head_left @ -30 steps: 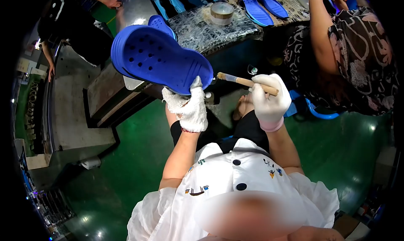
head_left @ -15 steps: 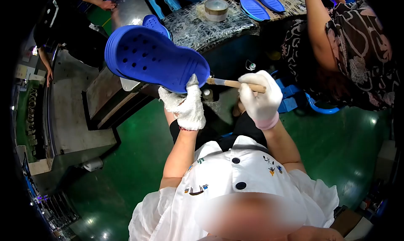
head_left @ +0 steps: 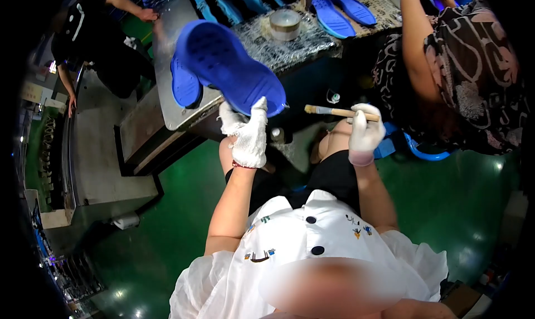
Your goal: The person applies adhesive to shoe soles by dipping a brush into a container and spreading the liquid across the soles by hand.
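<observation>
My left hand [head_left: 249, 138], in a white knitted glove, grips a blue clog [head_left: 231, 76] by its heel end, thumb on the inside. The clog is tilted, its holed toe end up and to the left. In its white glove, my right hand [head_left: 366, 130] is closed round the wooden handle of a paintbrush [head_left: 334, 111]. The bristles point left toward the clog's heel, with a gap between them. Behind the held clog, a second blue shoe piece [head_left: 185, 85] lies on the metal table edge, partly covered.
A roll of tape [head_left: 285, 25] sits on the plastic-wrapped bench [head_left: 312, 47]. Two blue soles [head_left: 332, 15] lie beyond it. One person [head_left: 451, 79] sits at right by a blue stool [head_left: 419, 143]; another [head_left: 100, 40] stands at left near a metal machine [head_left: 103, 146].
My right hand has drawn the brush away to the right, off the clog's heel. The clog has shifted right and turned, showing more of the shoe piece behind it.
</observation>
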`<state>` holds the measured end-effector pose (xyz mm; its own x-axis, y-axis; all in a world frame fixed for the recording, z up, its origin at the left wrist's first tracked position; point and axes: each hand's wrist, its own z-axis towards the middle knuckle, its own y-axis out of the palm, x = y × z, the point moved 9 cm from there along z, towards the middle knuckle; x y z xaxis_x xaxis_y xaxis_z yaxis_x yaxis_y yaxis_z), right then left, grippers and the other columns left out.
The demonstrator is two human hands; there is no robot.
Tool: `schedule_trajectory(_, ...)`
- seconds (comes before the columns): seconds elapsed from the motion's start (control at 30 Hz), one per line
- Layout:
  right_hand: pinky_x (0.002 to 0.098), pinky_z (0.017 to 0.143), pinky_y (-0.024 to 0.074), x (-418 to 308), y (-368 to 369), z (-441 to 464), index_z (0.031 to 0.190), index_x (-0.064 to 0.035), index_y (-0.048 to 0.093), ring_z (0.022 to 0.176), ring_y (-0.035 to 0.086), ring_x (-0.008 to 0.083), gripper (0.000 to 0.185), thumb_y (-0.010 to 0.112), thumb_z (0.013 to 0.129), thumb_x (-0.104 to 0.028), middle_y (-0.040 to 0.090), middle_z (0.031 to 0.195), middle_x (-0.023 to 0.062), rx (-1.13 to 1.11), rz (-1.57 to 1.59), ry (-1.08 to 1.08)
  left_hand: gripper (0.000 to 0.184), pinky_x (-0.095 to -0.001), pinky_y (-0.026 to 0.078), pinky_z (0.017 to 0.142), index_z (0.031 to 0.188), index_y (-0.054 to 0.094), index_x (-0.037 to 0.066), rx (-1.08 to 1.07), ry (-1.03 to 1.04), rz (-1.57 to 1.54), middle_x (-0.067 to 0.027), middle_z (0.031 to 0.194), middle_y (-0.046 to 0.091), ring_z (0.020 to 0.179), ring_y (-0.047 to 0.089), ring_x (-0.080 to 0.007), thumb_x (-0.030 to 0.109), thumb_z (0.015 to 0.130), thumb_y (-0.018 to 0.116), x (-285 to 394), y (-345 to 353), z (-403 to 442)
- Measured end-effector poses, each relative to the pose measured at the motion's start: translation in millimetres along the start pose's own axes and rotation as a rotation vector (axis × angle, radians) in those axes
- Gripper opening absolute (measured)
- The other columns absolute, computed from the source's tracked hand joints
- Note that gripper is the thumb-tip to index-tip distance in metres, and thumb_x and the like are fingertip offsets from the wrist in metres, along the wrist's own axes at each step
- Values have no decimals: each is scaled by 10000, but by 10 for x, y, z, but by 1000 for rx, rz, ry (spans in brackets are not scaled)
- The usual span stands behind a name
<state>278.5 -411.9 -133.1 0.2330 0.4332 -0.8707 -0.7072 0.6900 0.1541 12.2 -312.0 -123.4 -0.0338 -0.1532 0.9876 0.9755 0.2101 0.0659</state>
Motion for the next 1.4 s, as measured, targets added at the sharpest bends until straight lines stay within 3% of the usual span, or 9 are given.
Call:
schedule_trajectory(0.07,227,532,448,675,-182,-125,859,-10,582,571,547,101,44,542,857,-29,578,699,39,65,36,202,391,-228,488,546,1065,479,-7,-232,-201,126,-49,821,599,633,555,-98,185,799,692,-13,337,-2)
schedule_trajectory(0.27,348,640,491,1764,-213,-719,841,-62,634,683,636,251,163,605,837,-222,643,704,104,-148,-293,368,372,-207,477,513,1012,523,-25,-757,-373,177,-64,810,601,560,528,-89,233,792,678,-282,1596,-29)
schedule_trajectory(0.6,340,665,485,1782,-270,-593,874,-61,645,710,635,243,222,561,858,-266,646,713,99,-178,-439,363,260,-245,522,563,903,569,-7,-680,-429,-42,-71,810,591,685,597,-141,226,839,666,-317,2472,797)
schedule_trajectory(0.73,319,657,484,1944,-240,-646,862,-52,633,688,636,207,214,565,856,-254,647,703,82,-195,-337,482,288,-302,523,699,1023,606,38,-458,719,447,-135,991,594,821,613,-223,120,766,707,217,1614,536)
schedule_trajectory(0.87,324,637,488,1783,-201,-587,866,-45,636,672,639,208,227,562,864,-260,645,701,92,-234,-417,482,327,-424,460,852,1009,612,54,-30,1064,877,-177,1070,561,1002,548,-354,106,704,721,630,527,427)
schedule_trajectory(1.07,304,647,475,2068,-143,-694,874,-34,628,688,591,159,190,561,891,-210,632,751,70,-259,-261,459,166,-416,433,800,849,601,45,-205,639,1224,-145,923,604,896,547,-342,153,736,656,82,-221,846)
schedule_trajectory(1.13,285,648,468,2207,-154,-707,879,-13,616,702,574,135,182,557,897,-184,621,784,52,-250,-201,449,107,-410,448,840,812,606,50,-85,860,1005,-154,981,592,950,550,-340,62,712,643,-43,-408,696)
schedule_trajectory(1.33,219,536,394,2380,-237,-713,829,-31,577,608,496,75,167,535,902,-176,549,699,4,-267,-178,504,273,-346,426,900,972,623,23,298,452,485,-233,1227,450,1043,535,-261,185,772,715,-223,-865,117)
schedule_trajectory(1.4,221,518,389,2300,-191,-701,813,-28,570,582,493,79,188,523,902,-187,542,668,13,-292,-153,494,334,-304,456,826,1036,580,-1,374,-156,-292,-166,1175,504,999,543,-199,243,829,674,-286,-857,-1)
